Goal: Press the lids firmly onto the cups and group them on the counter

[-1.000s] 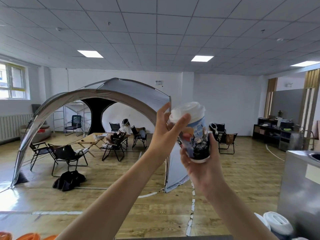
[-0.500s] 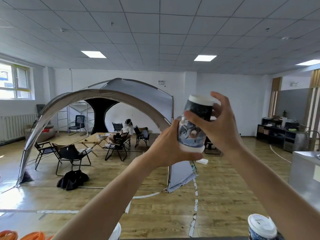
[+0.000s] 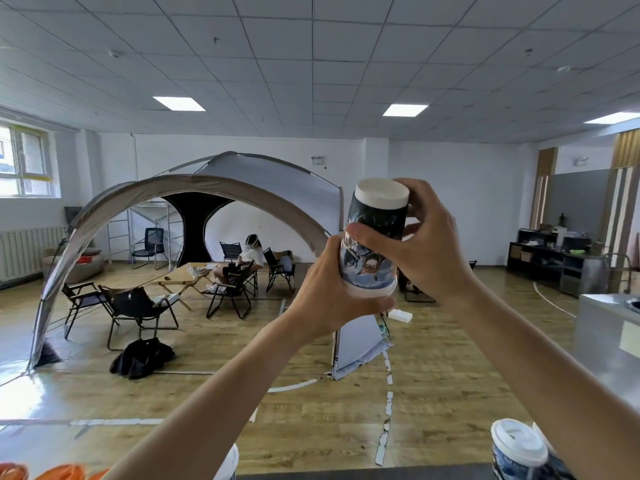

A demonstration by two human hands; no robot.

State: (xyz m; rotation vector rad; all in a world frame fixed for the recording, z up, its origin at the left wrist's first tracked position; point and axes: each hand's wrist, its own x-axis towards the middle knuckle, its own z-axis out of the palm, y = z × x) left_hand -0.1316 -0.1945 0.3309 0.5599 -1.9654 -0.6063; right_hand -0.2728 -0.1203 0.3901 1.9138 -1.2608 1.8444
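Observation:
A printed paper cup (image 3: 372, 244) with white ends is held up in front of me, high above the counter. My left hand (image 3: 329, 299) cups its lower white end from below and the left. My right hand (image 3: 429, 251) wraps the cup's side from the right, thumb across the print. The upper end is a flat white band; I cannot tell which end carries the lid. A second printed cup (image 3: 519, 452) with a white lid pressed on stands at the bottom right. Part of a third white cup (image 3: 229, 462) peeks out behind my left forearm.
The dark counter edge (image 3: 363, 476) runs along the bottom. Orange objects (image 3: 65, 472) lie at the bottom left. A steel unit (image 3: 606, 341) stands to the right. Beyond are a wooden floor, a grey tent (image 3: 207, 188), folding chairs and a seated person (image 3: 249, 258).
The cup was upright with its domed lid on top in my right hand; it has been turned over. My right hand now grips its side and my left hand supports it from below.

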